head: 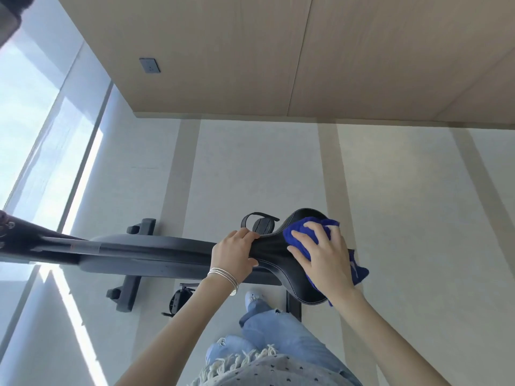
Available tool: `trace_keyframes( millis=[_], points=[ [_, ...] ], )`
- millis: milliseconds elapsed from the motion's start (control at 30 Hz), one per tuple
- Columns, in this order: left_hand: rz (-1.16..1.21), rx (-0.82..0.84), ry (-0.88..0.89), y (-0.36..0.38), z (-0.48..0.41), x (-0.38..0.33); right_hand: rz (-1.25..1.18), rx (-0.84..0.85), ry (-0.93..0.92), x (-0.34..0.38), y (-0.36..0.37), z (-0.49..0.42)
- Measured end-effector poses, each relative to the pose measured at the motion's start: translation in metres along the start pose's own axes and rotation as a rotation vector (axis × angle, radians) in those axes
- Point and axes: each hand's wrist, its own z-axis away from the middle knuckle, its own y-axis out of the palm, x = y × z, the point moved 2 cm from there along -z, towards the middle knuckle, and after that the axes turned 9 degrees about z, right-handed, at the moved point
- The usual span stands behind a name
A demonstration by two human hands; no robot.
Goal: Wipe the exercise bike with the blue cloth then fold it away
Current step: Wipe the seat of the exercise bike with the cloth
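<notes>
A dark grey exercise bike (145, 250) lies across the middle of the view, its black saddle (281, 246) at the right end. My left hand (234, 252) grips the narrow nose of the saddle, fingers and thumb curled round it. My right hand (324, 253) presses the bunched blue cloth (302, 228) onto the wide part of the saddle, fingers spread over the cloth. Part of the cloth hangs off the saddle's right edge.
The bike's pedals (260, 225) and base bars (126, 295) stand on a pale floor (404, 218). A wooden wall (250, 51) with a grey socket (150, 66) runs along the far side. A large window (41, 135) is on the left. My leg and shoe (253, 298) are beside the bike.
</notes>
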Motion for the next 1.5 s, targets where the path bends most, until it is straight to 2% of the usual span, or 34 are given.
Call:
trace_keyframes(
  millis=[167, 433, 567, 667, 800, 1000, 1067, 1200, 1367, 1500],
  points=[
    [0.005, -0.003, 0.002, 0.001, 0.0, 0.001, 0.016, -0.044, -0.03, -0.002, 0.005, -0.01],
    [0.028, -0.011, -0.02, -0.001, 0.0, -0.001, 0.038, 0.235, 0.131, 0.003, 0.016, -0.084],
    [0.046, -0.023, -0.029, 0.0, 0.002, 0.001, 0.058, 0.1, 0.025, 0.01, 0.002, -0.051],
    [0.053, -0.023, -0.027, 0.001, 0.001, 0.001, -0.033, -0.038, -0.077, 0.007, -0.004, -0.006],
    [0.058, -0.04, -0.027, 0.003, 0.002, 0.003, -0.088, -0.023, -0.119, -0.008, -0.006, 0.033],
    [0.043, -0.038, -0.014, 0.001, -0.001, 0.001, -0.073, -0.012, -0.087, -0.006, -0.003, -0.016],
    [0.053, -0.041, -0.011, 0.0, -0.001, 0.002, -0.05, 0.018, -0.027, -0.005, -0.001, -0.039],
    [0.076, -0.056, 0.008, 0.002, 0.002, 0.003, -0.021, 0.187, 0.08, 0.001, 0.009, -0.075],
    [0.058, -0.055, 0.098, 0.002, 0.009, 0.013, -0.054, 0.116, -0.073, 0.014, -0.004, -0.04],
    [0.018, -0.081, 0.059, 0.0, 0.021, 0.035, -0.132, 0.052, -0.247, 0.015, -0.017, 0.01]
  ],
)
